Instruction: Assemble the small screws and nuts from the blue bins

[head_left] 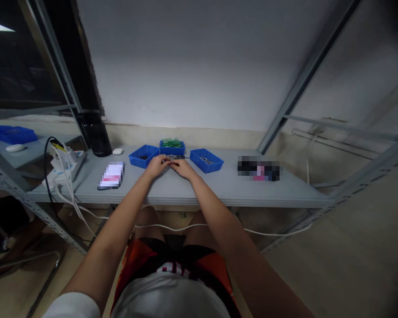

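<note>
My left hand (158, 165) and my right hand (181, 168) meet over the middle of the grey shelf, fingertips close together. Fingers on both hands are bent and pinched inward; whatever lies between them is too small to make out. Just beyond the fingertips lies a dark row of small metallic pieces (176, 157), partly covered by my hands. A blue bin (135, 161) with dark small parts stands by my left hand. Behind the row, another blue bin (172, 150) holds green pieces (171, 142). To the right of my right hand, a third blue bin (215, 167) contains shiny small metal parts (205, 160).
A phone (112, 175) lies on the shelf (215, 190) at left, near a white earbud case (117, 151) and a black bottle (97, 134). Farther left is a power strip (66, 170) with cables. A blurred-out dark object (259, 169) lies at right. Metal posts (275, 128) frame the shelf.
</note>
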Motion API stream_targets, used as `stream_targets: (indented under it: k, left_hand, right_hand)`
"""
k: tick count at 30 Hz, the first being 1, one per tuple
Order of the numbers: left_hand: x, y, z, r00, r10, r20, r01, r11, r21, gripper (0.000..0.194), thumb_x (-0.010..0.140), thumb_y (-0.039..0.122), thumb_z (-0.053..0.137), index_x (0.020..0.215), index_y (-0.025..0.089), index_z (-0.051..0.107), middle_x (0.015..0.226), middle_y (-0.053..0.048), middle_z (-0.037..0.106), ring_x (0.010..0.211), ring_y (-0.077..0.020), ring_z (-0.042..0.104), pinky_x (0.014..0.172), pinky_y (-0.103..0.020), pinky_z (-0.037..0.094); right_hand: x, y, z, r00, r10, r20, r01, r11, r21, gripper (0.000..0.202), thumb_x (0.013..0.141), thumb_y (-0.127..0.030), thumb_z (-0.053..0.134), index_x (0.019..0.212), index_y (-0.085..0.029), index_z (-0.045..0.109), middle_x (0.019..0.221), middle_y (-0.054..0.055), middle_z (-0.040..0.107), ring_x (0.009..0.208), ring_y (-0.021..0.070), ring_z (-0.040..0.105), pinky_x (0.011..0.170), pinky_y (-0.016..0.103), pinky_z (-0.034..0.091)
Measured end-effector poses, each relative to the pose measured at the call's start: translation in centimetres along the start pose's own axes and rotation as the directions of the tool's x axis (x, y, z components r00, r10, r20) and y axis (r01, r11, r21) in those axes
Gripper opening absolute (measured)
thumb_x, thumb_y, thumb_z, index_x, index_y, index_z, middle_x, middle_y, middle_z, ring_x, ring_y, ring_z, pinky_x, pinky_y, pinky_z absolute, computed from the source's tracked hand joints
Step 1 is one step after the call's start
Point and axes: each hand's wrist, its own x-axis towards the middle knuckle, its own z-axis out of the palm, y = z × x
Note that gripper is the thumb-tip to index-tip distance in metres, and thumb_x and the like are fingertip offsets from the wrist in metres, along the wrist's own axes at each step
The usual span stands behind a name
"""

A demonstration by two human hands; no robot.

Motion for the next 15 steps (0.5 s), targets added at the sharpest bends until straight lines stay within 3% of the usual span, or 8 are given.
stream_targets:
  k: [7, 15]
  left_hand:
    - [0.0, -0.19, -0.05, 0.998, -0.03, -0.058, 0.031, 0.999, 0.013, 0.021, 0.084, 0.026, 0.053, 0.093, 0.014, 0.068, 0.094, -0.009, 0.069, 0.082, -0.0178, 0.061, 0.08, -0.03, 0.048]
    - [-0.17, -0.36, 0.17, 0.996, -0.084, 0.029, 0.081, 0.994, 0.079, 0.021, 0.079, 0.022, 0.054, 0.093, 0.014, 0.069, 0.09, -0.008, 0.069, 0.077, -0.0175, 0.061, 0.075, -0.028, 0.047]
  right_hand:
    - [0.3, -0.03, -0.11, 0.992, 0.036, -0.121, -0.03, 0.998, 0.05, 0.019, 0.083, -0.023, 0.053, 0.089, -0.018, 0.07, 0.087, 0.004, 0.07, 0.078, 0.0153, 0.06, 0.076, 0.027, 0.043]
    - [0.43, -0.97, -0.18, 0.974, 0.088, -0.21, -0.067, 0.992, 0.106, 0.016, 0.08, -0.024, 0.056, 0.085, -0.018, 0.07, 0.084, 0.004, 0.07, 0.076, 0.0153, 0.061, 0.075, 0.027, 0.045]
